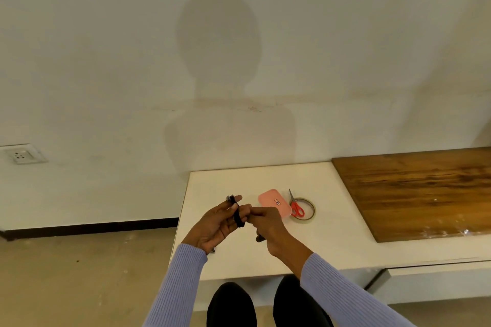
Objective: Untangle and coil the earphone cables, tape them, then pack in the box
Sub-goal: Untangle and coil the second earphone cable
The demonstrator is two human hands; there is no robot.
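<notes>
A black earphone cable (237,214) is wound in loops around the fingers of my left hand (216,224), held above the white table. My right hand (267,224) pinches the cable's free end right beside the coil, and a dark bit of cable shows under its palm. A pink box (273,202), lid shut and with a small label, lies on the table just behind my right hand. Next to it on the right sit a roll of clear tape (309,216) and red-handled scissors (296,206) lying across the roll.
The white table (332,241) ends at a left edge just under my left hand, with floor beyond. A wooden board (414,191) covers the table's right part. A wall socket (22,154) is at far left. My knees show below the front edge.
</notes>
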